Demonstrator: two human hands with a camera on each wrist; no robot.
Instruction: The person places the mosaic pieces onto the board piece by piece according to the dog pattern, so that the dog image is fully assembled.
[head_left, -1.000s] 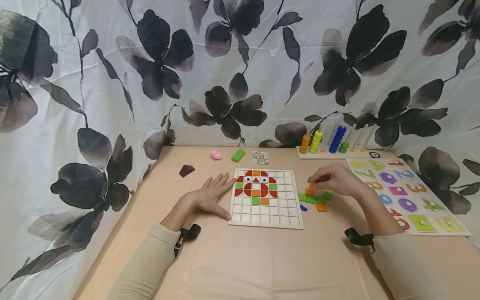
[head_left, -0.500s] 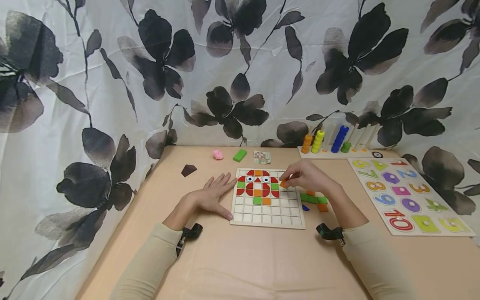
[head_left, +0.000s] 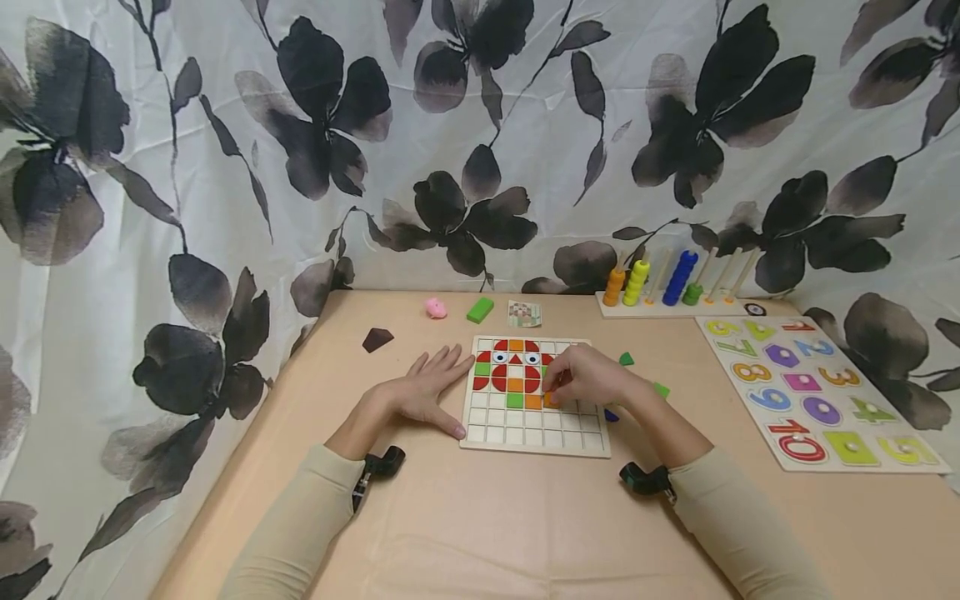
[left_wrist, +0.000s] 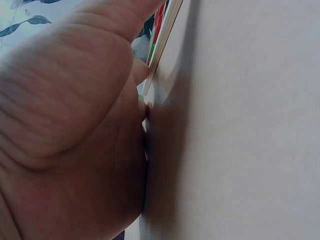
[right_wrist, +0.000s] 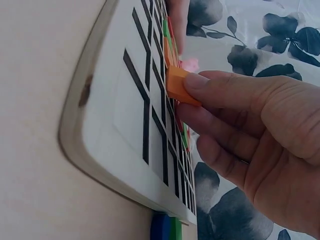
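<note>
A white gridded board [head_left: 498, 435] lies on the table, with red, green, orange and eye-patterned tiles [head_left: 515, 373] set in its upper left cells. My right hand [head_left: 592, 377] is over the board's right half. In the right wrist view its thumb and fingers pinch an orange square tile [right_wrist: 180, 86], tilted with one edge at the grid beside other placed tiles. My left hand [head_left: 422, 398] rests spread at the board's left edge, fingers straight, thumb near the lower left side. The left wrist view shows mostly the palm [left_wrist: 65, 100] against the table.
Right of the board lie a green triangle [head_left: 626, 359], a green piece [head_left: 661, 389] and a blue piece [head_left: 612, 415], partly covered by my right arm. A number puzzle [head_left: 813, 383] and a peg stacker [head_left: 667, 310] stand farther right. Behind are a pink piece [head_left: 436, 308], green block [head_left: 480, 310], card [head_left: 524, 314] and dark piece [head_left: 377, 340].
My right hand has carried an orange tile from the loose pieces at the right leftward onto the board, then lower toward the row beneath the red pieces. My left hand stays put.
</note>
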